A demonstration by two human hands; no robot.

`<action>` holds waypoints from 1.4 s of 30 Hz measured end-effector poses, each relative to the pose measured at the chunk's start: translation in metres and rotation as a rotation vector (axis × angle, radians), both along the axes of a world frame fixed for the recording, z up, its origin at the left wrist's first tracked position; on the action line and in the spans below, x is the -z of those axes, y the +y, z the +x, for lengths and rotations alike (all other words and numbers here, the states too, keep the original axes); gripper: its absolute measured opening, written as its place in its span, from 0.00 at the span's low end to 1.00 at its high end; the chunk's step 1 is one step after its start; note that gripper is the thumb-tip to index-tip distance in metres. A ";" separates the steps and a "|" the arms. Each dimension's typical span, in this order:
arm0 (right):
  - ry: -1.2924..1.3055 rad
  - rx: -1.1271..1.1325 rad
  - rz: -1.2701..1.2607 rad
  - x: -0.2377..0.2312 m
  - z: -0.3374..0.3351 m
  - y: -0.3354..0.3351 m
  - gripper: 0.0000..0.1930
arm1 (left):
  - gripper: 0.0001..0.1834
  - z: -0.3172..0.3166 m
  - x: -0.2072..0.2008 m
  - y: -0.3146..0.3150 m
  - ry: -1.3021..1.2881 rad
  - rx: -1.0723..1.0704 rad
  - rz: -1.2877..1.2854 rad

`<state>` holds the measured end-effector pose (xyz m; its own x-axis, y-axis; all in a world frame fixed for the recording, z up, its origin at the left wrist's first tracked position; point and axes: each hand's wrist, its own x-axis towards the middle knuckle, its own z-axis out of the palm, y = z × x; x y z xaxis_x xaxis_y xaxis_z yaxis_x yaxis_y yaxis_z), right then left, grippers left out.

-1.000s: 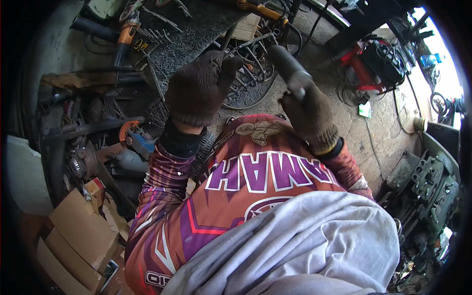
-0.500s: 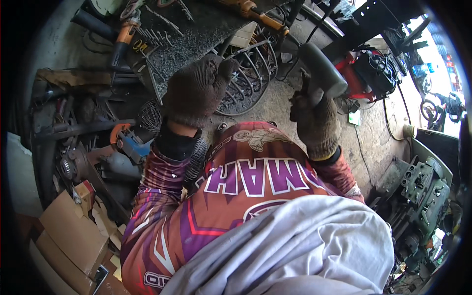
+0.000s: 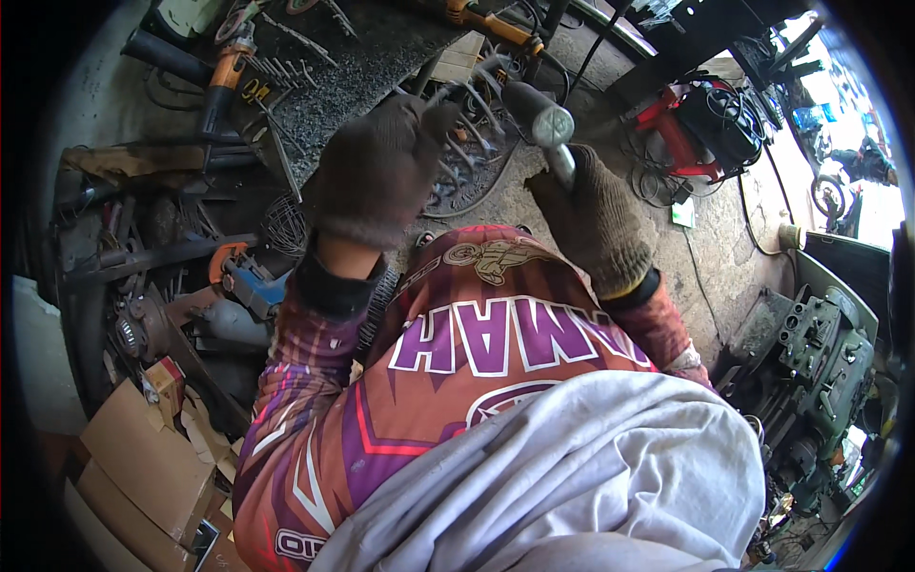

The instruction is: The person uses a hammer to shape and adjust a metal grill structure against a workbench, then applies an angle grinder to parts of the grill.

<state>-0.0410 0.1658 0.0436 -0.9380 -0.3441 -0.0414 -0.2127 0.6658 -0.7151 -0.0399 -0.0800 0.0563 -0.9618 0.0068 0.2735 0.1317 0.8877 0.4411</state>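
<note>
My right hand, in a brown knit glove, grips the handle of a metal hammer whose grey head points up and left. My left hand, gloved the same way, is held up beside it with the back toward the camera and the thumb spread; nothing shows in it. Both hands hover above a piece of curled ornamental ironwork lying on the concrete floor. My patterned purple and orange sleeves and a grey cloth fill the lower picture.
A dark steel bench plate with an orange angle grinder lies at the top left. A red welding machine with cables stands at the right. Cardboard boxes sit lower left, scrap metal and tools left, and a green machine right.
The hammer head swung right and closer to the camera, then came back left over the ironwork. My left hand stayed raised and shifted slightly right.
</note>
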 end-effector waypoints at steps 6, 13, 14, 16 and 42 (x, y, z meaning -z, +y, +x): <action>0.102 0.160 -0.420 0.027 -0.004 0.003 0.22 | 0.20 -0.001 -0.001 -0.007 0.133 0.028 0.189; 0.183 0.274 -0.509 0.031 -0.004 0.002 0.19 | 0.16 0.013 0.019 -0.011 -0.003 0.044 0.713; 0.108 0.258 -0.648 0.032 -0.003 0.001 0.19 | 0.16 0.013 0.022 -0.011 -0.015 0.050 0.787; -0.039 0.252 -0.894 0.042 -0.001 -0.003 0.20 | 0.14 0.015 0.020 -0.006 -0.041 0.063 0.802; -0.094 0.255 -0.963 0.058 0.007 0.012 0.12 | 0.12 -0.018 -0.009 0.016 -0.528 0.162 1.120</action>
